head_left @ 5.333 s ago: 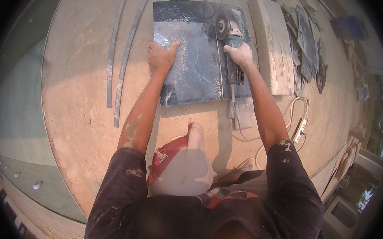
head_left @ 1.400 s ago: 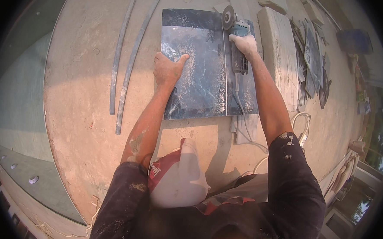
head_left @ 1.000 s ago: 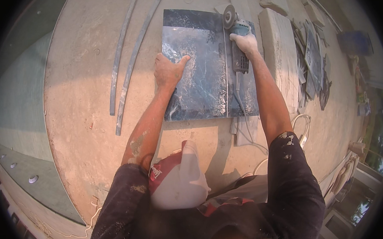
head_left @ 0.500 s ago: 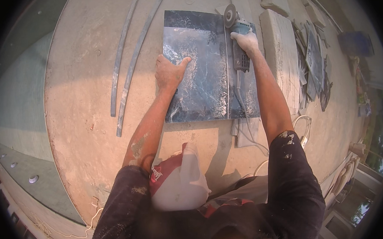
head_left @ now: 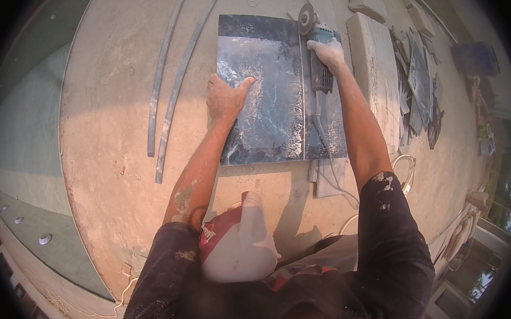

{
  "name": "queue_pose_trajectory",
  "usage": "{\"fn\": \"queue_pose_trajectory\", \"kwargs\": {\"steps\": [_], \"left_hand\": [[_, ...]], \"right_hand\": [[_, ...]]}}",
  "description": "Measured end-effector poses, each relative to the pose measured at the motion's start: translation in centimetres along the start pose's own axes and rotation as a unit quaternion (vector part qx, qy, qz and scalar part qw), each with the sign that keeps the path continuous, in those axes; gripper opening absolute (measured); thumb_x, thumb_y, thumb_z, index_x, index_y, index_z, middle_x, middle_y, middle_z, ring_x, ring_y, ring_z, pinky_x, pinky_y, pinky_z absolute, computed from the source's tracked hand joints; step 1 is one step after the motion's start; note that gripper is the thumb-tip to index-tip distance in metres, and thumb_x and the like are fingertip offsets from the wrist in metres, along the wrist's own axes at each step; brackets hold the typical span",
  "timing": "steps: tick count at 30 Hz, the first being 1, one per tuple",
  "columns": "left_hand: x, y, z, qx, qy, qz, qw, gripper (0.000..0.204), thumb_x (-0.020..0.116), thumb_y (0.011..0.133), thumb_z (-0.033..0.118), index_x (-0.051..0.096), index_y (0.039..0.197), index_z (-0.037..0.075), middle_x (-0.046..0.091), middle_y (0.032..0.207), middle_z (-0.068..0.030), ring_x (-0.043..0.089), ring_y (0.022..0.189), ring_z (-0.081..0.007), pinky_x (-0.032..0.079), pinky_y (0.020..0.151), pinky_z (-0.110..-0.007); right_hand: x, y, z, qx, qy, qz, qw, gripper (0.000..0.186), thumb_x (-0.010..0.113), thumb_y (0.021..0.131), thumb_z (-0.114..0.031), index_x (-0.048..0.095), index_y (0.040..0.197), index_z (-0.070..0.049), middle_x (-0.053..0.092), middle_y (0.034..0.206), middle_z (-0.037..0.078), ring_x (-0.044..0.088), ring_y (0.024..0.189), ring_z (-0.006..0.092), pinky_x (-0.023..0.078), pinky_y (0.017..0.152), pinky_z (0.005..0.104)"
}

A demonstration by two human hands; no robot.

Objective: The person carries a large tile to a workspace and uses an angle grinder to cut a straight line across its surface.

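A dark blue-grey marbled tile point(head_left: 264, 113) lies flat in front of me, dusted white, with a pale straight line running down its right part. My left hand point(head_left: 227, 97) grips the tile's left edge, thumb on top and the fingers partly hidden at the rim. In my right hand point(head_left: 328, 53) is an angle grinder point(head_left: 321, 75), fingers wrapped round its body. The grinder's round disc point(head_left: 306, 19) stands at the far end, near the tile's far right edge and in line with the pale line. A cord trails from the grinder back toward me across the tile.
Two long grey bars point(head_left: 174, 106) lie on the concrete floor point(head_left: 110, 144) at the left. A whitish block point(head_left: 374, 78) stands just right of the tile, with broken tile pieces point(head_left: 418, 87) beyond it. A pale cable point(head_left: 407, 169) loops beside my right arm.
Almost nothing differs. The grinder in my right hand has shifted very slightly toward the far side; my left hand stays on the tile's edge.
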State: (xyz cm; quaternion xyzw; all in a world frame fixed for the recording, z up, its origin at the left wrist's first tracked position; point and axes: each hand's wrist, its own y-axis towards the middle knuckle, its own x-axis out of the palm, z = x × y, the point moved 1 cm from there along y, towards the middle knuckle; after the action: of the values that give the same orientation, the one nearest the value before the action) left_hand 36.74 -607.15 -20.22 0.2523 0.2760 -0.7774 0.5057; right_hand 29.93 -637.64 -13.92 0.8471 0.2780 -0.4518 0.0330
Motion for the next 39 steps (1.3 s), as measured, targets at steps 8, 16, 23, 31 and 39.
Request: {"fn": "queue_pose_trajectory", "kwargs": {"steps": [8,16,23,31,39], "left_hand": [[-0.1,-0.1,0.4,0.005,-0.001,0.003,1.0,0.091,0.081,0.079,0.06,0.047,0.122,-0.013,0.056,0.117,-0.0288,0.063,0.109,-0.0419,0.055,0.089,-0.049],[0.1,-0.2,0.3,0.012,0.001,0.009,1.0,0.092,0.081,0.08,0.061,0.047,0.123,-0.013,0.056,0.117,-0.0283,0.063,0.109,-0.0417,0.056,0.088,-0.048],[0.0,-0.1,0.1,0.006,0.005,0.006,1.0,0.092,0.08,0.08,0.062,0.047,0.123,-0.013,0.056,0.117,-0.0284,0.063,0.109,-0.0415,0.056,0.088,-0.048],[0.1,-0.2,0.2,0.003,0.002,0.003,1.0,0.093,0.08,0.08,0.062,0.047,0.124,-0.013,0.056,0.117,-0.0284,0.063,0.11,-0.0413,0.056,0.089,-0.048],[0.1,-0.1,0.2,-0.004,0.004,0.018,1.0,0.093,0.081,0.078,0.063,0.049,0.121,-0.012,0.059,0.115,-0.0274,0.064,0.108,-0.0398,0.056,0.088,-0.047]], "right_hand": [[-0.1,1.5,0.3,0.003,-0.023,-0.009,1.0,0.079,0.082,0.067,-0.04,0.065,0.122,0.014,0.07,0.119,0.029,0.071,0.11,0.0343,0.055,0.096,0.0388],[0.0,2.4,0.3,0.004,-0.03,-0.013,0.999,0.077,0.08,0.068,-0.043,0.068,0.118,0.013,0.071,0.119,0.028,0.071,0.111,0.035,0.055,0.097,0.0384],[0.4,3.0,-0.2,0.026,-0.038,-0.019,0.999,0.078,0.08,0.069,-0.045,0.068,0.121,0.011,0.07,0.125,0.027,0.069,0.116,0.0342,0.053,0.099,0.0383],[0.5,3.2,0.2,0.011,-0.042,0.006,0.999,0.073,0.081,0.07,-0.044,0.07,0.116,0.012,0.073,0.114,0.023,0.072,0.103,0.0299,0.056,0.091,0.0373],[0.3,2.3,0.0,0.001,-0.05,-0.007,0.999,0.08,0.082,0.069,-0.048,0.068,0.119,0.014,0.07,0.122,0.028,0.07,0.114,0.0353,0.054,0.099,0.0377]]}}
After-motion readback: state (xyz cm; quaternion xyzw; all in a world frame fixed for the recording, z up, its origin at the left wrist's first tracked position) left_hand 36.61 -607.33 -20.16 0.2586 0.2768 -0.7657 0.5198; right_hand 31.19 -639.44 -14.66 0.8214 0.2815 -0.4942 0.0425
